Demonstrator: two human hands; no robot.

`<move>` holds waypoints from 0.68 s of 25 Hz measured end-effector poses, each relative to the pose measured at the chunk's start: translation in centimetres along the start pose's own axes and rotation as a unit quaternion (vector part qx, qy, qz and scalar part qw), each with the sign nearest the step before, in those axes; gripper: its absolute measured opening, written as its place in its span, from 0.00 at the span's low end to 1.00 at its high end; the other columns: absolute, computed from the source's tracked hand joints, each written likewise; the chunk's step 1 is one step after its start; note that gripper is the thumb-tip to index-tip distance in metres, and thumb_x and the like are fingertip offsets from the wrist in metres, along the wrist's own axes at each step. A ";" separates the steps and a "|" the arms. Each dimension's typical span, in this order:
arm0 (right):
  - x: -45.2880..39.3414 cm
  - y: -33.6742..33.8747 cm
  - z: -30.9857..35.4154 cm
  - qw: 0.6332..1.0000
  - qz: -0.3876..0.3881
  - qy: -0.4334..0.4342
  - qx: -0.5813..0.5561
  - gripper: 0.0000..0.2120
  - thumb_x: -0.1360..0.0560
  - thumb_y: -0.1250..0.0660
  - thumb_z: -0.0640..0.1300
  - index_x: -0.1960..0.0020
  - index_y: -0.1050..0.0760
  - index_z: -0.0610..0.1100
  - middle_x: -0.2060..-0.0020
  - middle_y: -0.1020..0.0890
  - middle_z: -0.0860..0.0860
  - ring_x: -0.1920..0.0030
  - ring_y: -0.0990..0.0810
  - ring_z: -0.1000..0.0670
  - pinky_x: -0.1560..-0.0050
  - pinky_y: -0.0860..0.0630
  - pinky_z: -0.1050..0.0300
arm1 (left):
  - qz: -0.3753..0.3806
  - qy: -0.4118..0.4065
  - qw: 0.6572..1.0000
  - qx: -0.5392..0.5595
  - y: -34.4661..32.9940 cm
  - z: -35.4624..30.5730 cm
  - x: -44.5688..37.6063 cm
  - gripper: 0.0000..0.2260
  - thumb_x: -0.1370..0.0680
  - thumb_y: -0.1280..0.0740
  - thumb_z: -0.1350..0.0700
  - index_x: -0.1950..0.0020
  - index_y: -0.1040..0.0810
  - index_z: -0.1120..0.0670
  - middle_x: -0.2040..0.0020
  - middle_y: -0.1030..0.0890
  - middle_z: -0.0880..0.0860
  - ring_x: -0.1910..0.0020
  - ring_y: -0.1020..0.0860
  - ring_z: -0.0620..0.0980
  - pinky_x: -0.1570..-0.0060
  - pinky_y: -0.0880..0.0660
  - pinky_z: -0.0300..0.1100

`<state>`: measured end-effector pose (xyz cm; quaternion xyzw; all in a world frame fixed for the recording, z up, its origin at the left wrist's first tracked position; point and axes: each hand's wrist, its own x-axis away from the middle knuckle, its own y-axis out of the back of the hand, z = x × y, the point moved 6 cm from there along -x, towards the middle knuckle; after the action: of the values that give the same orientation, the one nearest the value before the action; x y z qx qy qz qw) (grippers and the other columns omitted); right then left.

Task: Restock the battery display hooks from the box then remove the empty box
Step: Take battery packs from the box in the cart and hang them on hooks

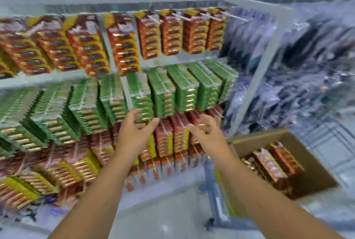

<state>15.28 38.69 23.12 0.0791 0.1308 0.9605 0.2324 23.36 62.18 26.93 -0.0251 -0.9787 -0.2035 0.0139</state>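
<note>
Restocking in progress, box (284,163) at lower right holding packs.
Left hand (134,135) spread, right hand (205,131) loosely open, reaching mid-frame at red packs (172,135); next, fetching more.

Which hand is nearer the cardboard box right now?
Right. The right hand is up at the red packs, up and left of the cardboard box. The left hand is further left, at the green packs.

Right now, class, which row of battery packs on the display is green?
The second row from the top, hanging just above both hands. The top row is red and yellow, and the rows below it are red with yellow too.
</note>
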 end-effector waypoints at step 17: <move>3.0 42.0 -24.2 0.982 -0.101 -0.148 0.062 0.27 0.22 0.29 0.60 0.27 0.29 0.51 0.34 0.24 0.53 0.39 0.22 0.53 0.39 0.24 0.54 | 0.167 0.074 0.983 -0.019 -44.2 -4.4 18.8 0.27 0.21 0.27 0.46 0.25 0.30 0.51 0.33 0.25 0.47 0.47 0.23 0.44 0.50 0.28 0.40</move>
<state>-10.41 -1.15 12.39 0.2210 0.1621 0.8998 0.3395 2.24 20.82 14.07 -0.1728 -0.9531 -0.2178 0.1195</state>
